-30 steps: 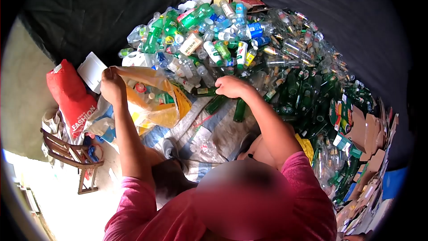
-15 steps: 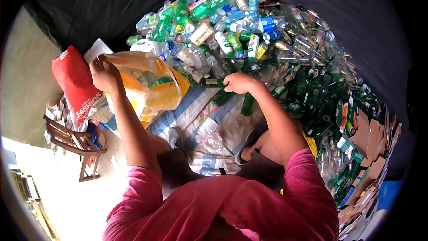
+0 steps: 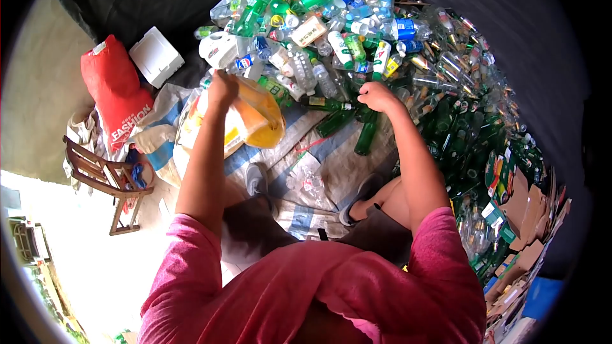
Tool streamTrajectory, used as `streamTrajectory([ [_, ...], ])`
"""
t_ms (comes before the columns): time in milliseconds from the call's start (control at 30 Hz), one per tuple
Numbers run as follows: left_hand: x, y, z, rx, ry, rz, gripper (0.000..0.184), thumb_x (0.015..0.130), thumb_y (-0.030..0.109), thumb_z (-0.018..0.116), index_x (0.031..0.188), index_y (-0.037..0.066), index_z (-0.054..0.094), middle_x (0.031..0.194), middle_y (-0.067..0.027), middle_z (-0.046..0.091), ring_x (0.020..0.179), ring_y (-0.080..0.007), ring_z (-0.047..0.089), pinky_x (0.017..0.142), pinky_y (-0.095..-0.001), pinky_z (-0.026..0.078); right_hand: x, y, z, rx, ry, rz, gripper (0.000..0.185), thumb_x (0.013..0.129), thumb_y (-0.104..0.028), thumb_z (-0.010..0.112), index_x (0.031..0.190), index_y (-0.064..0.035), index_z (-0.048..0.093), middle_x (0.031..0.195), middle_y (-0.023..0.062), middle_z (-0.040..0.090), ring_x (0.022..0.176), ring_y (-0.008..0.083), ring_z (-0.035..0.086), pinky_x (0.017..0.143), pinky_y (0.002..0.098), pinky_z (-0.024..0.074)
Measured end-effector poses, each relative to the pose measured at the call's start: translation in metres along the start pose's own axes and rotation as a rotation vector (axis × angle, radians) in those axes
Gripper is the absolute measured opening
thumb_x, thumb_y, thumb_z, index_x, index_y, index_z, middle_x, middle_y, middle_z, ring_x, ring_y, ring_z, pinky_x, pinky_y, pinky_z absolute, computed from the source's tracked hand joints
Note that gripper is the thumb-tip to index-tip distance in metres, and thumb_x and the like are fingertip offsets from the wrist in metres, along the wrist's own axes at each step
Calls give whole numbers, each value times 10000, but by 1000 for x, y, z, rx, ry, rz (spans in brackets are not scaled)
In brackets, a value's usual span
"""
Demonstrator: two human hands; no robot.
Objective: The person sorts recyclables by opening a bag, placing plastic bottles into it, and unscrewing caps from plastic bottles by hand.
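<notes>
1. Sliding is my biggest worry. The heap of bottles [image 3: 408,46] in front of me is big and loose. If I tug at one low down, the ones on top could roll onto my arms.

2. Next comes the striped sheet [image 3: 347,165] on the floor. It looks wrinkly, and my shoe [image 3: 256,178] is on it. If I twist or step, a fold could catch my foot and I could trip.

3. The yellow bag [image 3: 264,121] hangs from my left hand [image 3: 223,91], over the sheet and near the front left side of the heap. That hand is squeezed around the bag's top edge. The bag looks thin, so something pointy or heavy inside could rip it. I can't see what is in there. With just one hand on it, the top could flop closed too.

4. The green bottle [image 3: 366,137] lies just below my other hand. It looks like glass. If I bump it, it could roll and clink into its neighbors, and maybe crack.

5. Smallest is my right hand [image 3: 378,97], with its fingers curled in. I can't tell if they hold anything. If there is a bit of broken glass among the bottles, it could cut me, because my skin is bare.
</notes>
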State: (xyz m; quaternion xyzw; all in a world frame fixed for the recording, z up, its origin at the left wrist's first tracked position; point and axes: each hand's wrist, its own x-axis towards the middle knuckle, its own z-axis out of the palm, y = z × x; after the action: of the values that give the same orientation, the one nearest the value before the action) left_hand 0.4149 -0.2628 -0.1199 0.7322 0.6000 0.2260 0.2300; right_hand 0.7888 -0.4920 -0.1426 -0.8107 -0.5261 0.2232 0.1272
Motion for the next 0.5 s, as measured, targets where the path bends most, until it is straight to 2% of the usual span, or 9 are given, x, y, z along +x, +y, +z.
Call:
streamTrajectory([
  [67,27,-49,59,113,-323,35,507,919,316,519,1229,-84,501,1086,-344,655,1038,-467,649,922,-485,509,5,14,16,17,35,41,226,844,-239,692,839,-13,678,808,177,685,786,335,684,676,439,514],
  [133,-7,-18,49,226,-381,41,492,907,251,506,1243,-108,491,1085,-341,658,1043,-460,649,914,-473,516,20,32,43,487,-147,397,183,872,-208,686,935,-36,673,784,96,677,705,245,678,591,383,511],
  [167,-15,-10,44,226,-387,34,492,907,251,506,1243,-108,491,1085,-341,658,1043,-460,649,914,-473,516,21,35,56,569,-142,476,183,892,-188,678,1022,-64,644,818,45,656,659,180,654,533,336,496],
  [267,-27,9,36,299,-420,112,489,887,198,490,1277,-96,498,1099,-330,661,1057,-450,647,917,-462,519,47,74,113,676,-8,628,127,882,-135,633,993,-75,637,837,74,667,624,208,661,506,362,495],
  [300,-29,14,34,307,-444,122,478,880,189,491,1266,-91,514,1096,-324,663,1057,-448,646,917,-460,519,54,80,127,550,24,622,80,861,-124,625,918,-74,651,826,100,675,616,201,664,501,365,496],
  [400,-32,23,29,309,-432,134,435,874,189,499,1212,-76,566,1063,-303,677,1018,-444,660,902,-473,523,115,127,211,405,182,491,177,801,-208,689,884,-52,691,950,155,725,880,311,708,762,411,555],
  [433,-34,33,21,347,-437,143,427,872,190,508,1201,-73,573,1045,-299,682,995,-443,667,887,-483,528,109,97,196,338,212,450,245,786,-245,710,950,-64,701,1022,154,721,1023,364,669,891,424,530],
  [467,-34,37,19,385,-442,156,419,870,192,517,1191,-70,580,1026,-295,688,971,-442,675,872,-493,532,122,91,202,212,251,387,352,789,-298,741,1007,-27,686,974,164,722,960,336,686,855,403,525],
  [500,-34,34,23,426,-418,173,393,863,195,537,1161,-54,592,986,-285,696,933,-434,687,840,-499,542,134,84,205,194,257,382,414,786,-334,739,1061,-32,672,1021,182,710,1000,354,673,871,414,525],
])
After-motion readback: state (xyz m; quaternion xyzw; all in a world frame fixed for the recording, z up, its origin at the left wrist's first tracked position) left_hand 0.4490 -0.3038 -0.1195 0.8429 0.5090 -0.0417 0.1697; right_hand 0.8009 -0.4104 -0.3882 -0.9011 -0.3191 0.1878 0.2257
